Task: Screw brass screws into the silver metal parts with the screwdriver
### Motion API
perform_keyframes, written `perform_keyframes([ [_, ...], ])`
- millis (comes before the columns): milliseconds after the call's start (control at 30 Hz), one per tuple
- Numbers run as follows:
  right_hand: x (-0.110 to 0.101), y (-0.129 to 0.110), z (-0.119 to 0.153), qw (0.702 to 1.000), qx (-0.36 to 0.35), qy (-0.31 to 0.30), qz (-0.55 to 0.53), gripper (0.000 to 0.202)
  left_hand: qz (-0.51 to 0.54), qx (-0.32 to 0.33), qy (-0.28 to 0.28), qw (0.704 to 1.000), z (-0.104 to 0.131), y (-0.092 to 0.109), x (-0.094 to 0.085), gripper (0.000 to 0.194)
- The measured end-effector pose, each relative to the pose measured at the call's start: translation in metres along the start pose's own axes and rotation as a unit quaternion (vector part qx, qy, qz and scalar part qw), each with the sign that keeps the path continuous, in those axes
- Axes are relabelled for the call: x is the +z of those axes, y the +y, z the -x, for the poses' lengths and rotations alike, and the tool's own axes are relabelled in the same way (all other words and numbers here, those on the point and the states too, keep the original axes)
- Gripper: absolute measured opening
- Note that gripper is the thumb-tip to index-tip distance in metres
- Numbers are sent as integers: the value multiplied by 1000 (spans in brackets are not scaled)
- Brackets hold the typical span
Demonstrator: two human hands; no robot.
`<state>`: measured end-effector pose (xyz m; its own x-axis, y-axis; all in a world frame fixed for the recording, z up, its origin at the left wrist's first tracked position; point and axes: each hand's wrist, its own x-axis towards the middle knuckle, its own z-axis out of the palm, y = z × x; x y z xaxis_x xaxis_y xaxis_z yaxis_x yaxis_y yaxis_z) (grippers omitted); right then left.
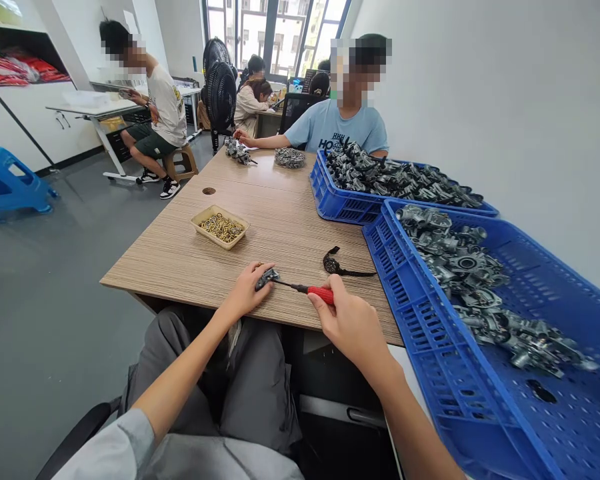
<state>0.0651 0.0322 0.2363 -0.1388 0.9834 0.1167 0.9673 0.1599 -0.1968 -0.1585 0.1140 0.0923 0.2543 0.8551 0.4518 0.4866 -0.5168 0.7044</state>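
Near the front edge of the wooden table (165,247), my left hand (247,291) is closed around a small grey metal part (267,278) and holds it against the tabletop. My right hand (350,323) grips the red handle of a screwdriver (321,294). The screwdriver lies nearly level, its shaft pointing left, with the tip at the metal part. Whether the tip sits in a screw is too small to tell. Beyond my left hand stands a cream tray (196,225) of brass-coloured screws. A black wristwatch (332,264) lies beyond the screwdriver.
Two blue crates (445,373) (330,201) of grey metal parts stand on the right. Across the table sits a person in a blue shirt (347,127), a hand near metal parts (237,151). A clear bag of small parts (290,158) lies at the far end.
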Motion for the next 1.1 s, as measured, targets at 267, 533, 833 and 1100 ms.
perform_keyframes([
  [267,-3,-4,0,1000,23,-7,15,23,3,2,4,1000,0,2,-1,49],
  [533,-4,2,0,997,-37,-15,-59,12,5,-1,0,1000,0,2,-1,48],
  [833,-5,-4,-1,998,43,-17,39,28,3,-4,-3,1000,0,2,-1,47],
  [1100,-8,0,4,995,-48,-38,-85,11,-5,4,4,1000,0,2,0,47],
])
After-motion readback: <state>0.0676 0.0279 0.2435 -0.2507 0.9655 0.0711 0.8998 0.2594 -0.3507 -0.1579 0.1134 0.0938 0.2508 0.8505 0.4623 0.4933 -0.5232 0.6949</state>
